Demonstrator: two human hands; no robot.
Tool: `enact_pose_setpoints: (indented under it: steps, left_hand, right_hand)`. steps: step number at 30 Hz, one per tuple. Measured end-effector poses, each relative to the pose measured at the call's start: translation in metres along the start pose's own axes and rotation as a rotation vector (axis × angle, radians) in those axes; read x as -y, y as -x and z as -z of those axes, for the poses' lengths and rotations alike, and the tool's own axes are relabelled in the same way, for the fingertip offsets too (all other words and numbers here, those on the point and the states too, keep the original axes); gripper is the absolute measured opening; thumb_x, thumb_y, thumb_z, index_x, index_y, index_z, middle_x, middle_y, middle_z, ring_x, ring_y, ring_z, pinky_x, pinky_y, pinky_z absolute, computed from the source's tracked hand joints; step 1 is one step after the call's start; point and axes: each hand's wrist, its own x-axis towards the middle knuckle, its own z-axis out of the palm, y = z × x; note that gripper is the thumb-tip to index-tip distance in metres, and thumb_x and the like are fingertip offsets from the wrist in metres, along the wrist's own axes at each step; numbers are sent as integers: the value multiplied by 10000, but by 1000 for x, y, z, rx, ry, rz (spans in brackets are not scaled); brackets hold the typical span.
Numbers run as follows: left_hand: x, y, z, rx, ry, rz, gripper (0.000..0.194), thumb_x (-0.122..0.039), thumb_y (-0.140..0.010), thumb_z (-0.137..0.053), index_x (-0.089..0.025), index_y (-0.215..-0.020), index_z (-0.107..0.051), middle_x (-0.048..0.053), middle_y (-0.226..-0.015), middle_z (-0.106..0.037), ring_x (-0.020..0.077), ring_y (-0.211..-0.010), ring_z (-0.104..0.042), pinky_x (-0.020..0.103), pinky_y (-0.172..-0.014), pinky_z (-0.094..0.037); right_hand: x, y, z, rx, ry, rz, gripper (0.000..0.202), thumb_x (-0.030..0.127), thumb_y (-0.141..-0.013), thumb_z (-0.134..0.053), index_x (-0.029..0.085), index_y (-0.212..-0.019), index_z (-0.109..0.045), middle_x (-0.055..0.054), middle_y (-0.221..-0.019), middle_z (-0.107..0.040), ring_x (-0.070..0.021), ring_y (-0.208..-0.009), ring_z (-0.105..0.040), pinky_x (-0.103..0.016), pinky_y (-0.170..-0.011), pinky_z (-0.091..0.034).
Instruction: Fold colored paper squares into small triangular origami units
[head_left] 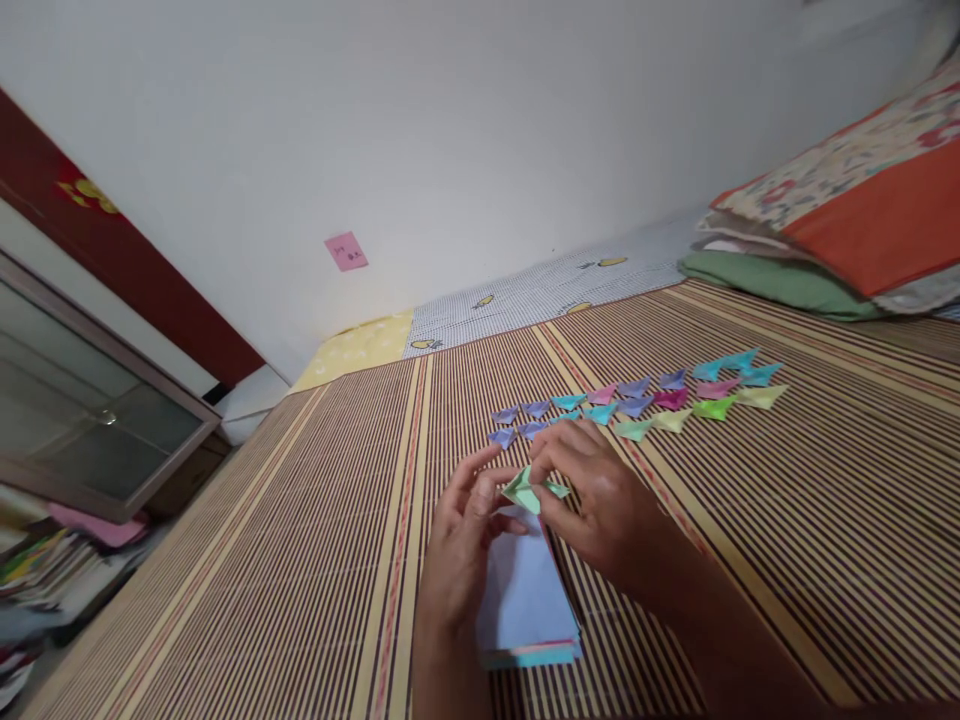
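A small light green folded paper piece (527, 490) is held between both hands, above a stack of coloured paper sheets (525, 600) whose top sheet is pale blue. My left hand (465, 525) pinches its left end between thumb and fingers. On the other side, my right hand (589, 490) grips the piece with thumb and index finger. Beyond the hands, folded paper boats (671, 399) in blue, purple, pink, green and yellow stand in rows on the striped bamboo mat (300, 560).
Folded bedding (885, 230) lies at the right rear. A patterned cloth (525, 305) runs along the wall, where a pink note (346, 251) is stuck. At the left are a glass-fronted cabinet door (97, 410) and piled books (52, 570).
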Motion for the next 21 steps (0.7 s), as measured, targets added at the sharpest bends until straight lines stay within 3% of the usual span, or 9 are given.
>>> enact_pose_setpoints:
  steps: [8, 12, 15, 17, 21]
  left_hand:
    - [6, -2, 1, 31, -13, -7, 368, -456, -887, -773, -184, -1131, -733, 56, -912, -697, 145, -775, -628, 245, -651, -535]
    - [2, -4, 2, -72, -45, -5, 410, -509, -877, -764, -182, -1120, -723, 91, -1000, -747, 170, -820, -677, 270, -684, -533]
    - [-2, -5, 7, -241, -95, -36, 468, -568, -875, -739, -191, -1150, -696, 111, -1072, -772, 202, -879, -725, 278, -715, -517]
    - [-3, -6, 12, -294, -106, -48, 476, -579, -865, -741, -194, -1140, -696, 98, -1047, -780, 199, -850, -728, 277, -701, -510]
    - [-3, -9, 16, -297, -138, -50, 456, -544, -839, -781, -190, -1115, -706, 84, -1013, -790, 190, -811, -730, 265, -674, -501]
  right_hand:
    - [-3, 1, -2, -16, -65, -9, 172, 76, -911, -553, 209, -807, -520, -63, -916, -592, -251, -928, -524, -390, -818, -402]
    - [-2, 1, 4, -14, -40, -30, 175, 68, -912, -551, 205, -805, -533, -51, -899, -594, -241, -914, -520, -377, -812, -394]
    - [-7, 5, 16, -2, -11, -91, 188, 65, -905, -561, 206, -781, -550, -33, -874, -593, -228, -904, -528, -365, -815, -397]
    - [-15, 14, 28, 23, -7, -157, 186, 69, -892, -573, 208, -769, -557, -21, -865, -591, -214, -893, -539, -345, -800, -407]
    - [-43, 48, 62, 99, 90, -321, 236, 94, -902, -530, 216, -703, -498, 11, -753, -545, -174, -748, -529, -289, -667, -389]
